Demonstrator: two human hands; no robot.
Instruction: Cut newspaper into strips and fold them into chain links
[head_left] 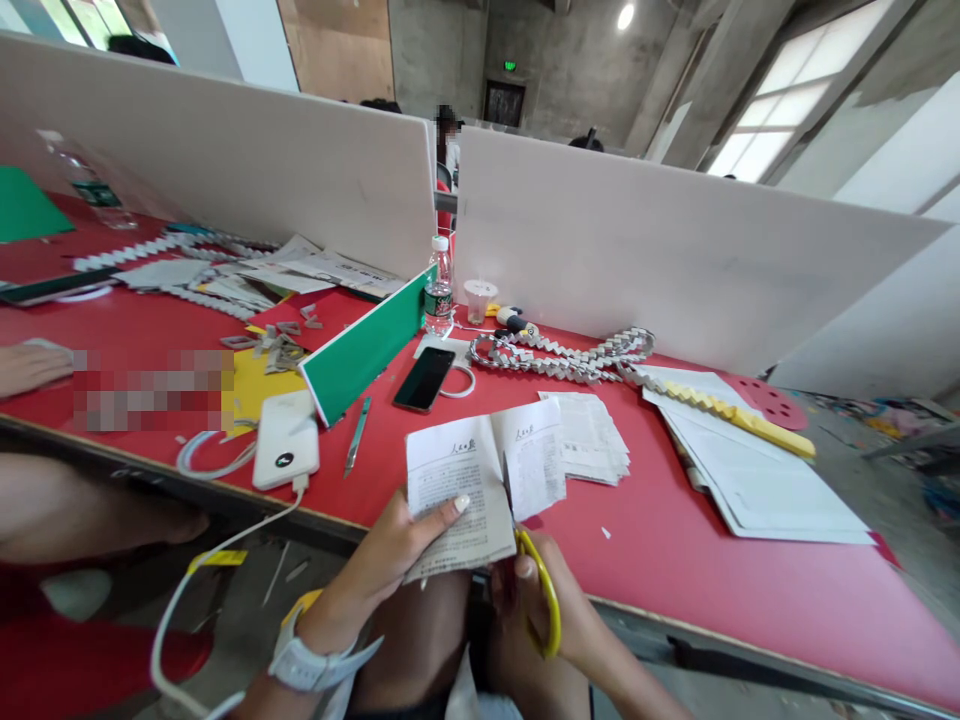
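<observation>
Newspaper sheet [450, 490]: printed, held at the near edge of the red table [675, 560], just above the person's lap.

- Left hand [390, 570]: clamped on the sheet's lower left part, thumb on top and fingers beneath; white wristwatch [307, 660] on the wrist.
- Right hand [576, 622]: closed through the yellow handles of the scissors [551, 600], just right of the sheet's lower edge and close beside the left hand. The blades are hidden by the paper, so their spread cannot be told.
- Progress, as judged: a split runs partway up the sheet, with the right-hand portion still joined at the top, so this cut looks about half made.
- Pile of cut slips [592, 435]: just right of the sheet; earlier output, by the look of it.
- Stack of full sheets [750, 470]: farther right of the sheet, uncut, with a yellow folded strip [742, 415] lying on it.
- Folded paper chain [570, 355]: beyond the sheet.
- Smartphone [424, 378]: beyond the sheet, slightly left.
- Slim knife-like tool [358, 435] and white power bank [285, 440]: left of the sheet.
- Green board [367, 345] and water bottle [439, 290]: beyond and left of the sheet.
- Another person's hand [30, 365]: far left of the sheet, resting on the table.
</observation>
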